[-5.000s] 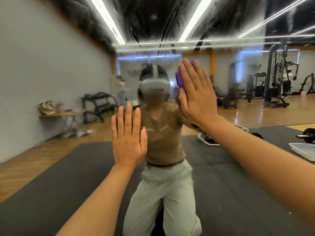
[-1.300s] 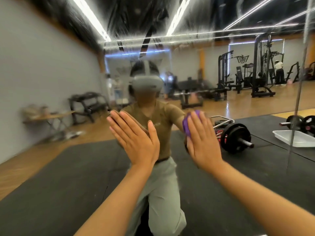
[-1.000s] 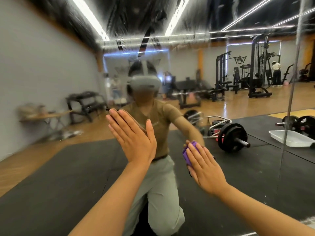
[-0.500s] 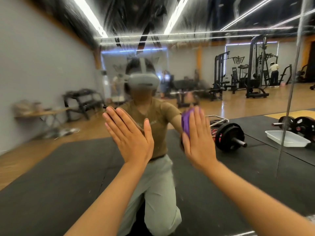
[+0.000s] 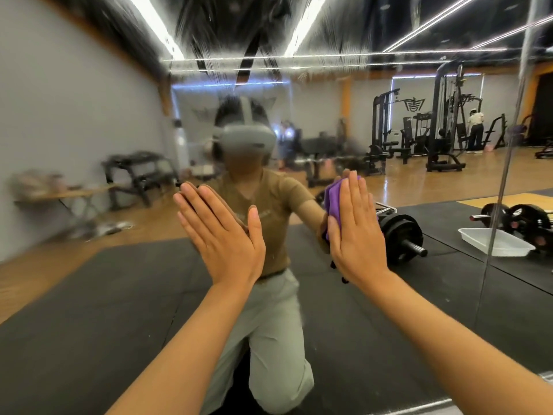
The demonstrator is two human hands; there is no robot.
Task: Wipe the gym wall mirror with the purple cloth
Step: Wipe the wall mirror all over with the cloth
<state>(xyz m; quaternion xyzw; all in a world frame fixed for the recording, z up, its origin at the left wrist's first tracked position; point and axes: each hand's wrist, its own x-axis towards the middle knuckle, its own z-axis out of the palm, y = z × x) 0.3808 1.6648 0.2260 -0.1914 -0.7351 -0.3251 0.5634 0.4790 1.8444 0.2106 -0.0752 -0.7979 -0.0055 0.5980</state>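
The wall mirror (image 5: 119,295) fills almost the whole view and reflects me kneeling on a black mat. My right hand (image 5: 354,232) lies flat with straight fingers and presses the purple cloth (image 5: 333,199) against the glass at chest height. Only the cloth's left edge shows past my fingers. My left hand (image 5: 223,235) is also flat on the glass, fingers straight and tilted to the left, a little left of the right hand. Streaks and smears cover the upper part of the mirror.
A vertical seam (image 5: 505,175) between mirror panels runs down at the right. The reflection shows a barbell with plates (image 5: 401,235), a white tray (image 5: 496,242), weight machines at the back right and a rack and bench at the left.
My right hand with the cloth went down the glass, then came back up to chest height. The left hand has stayed flat in about the same spot.
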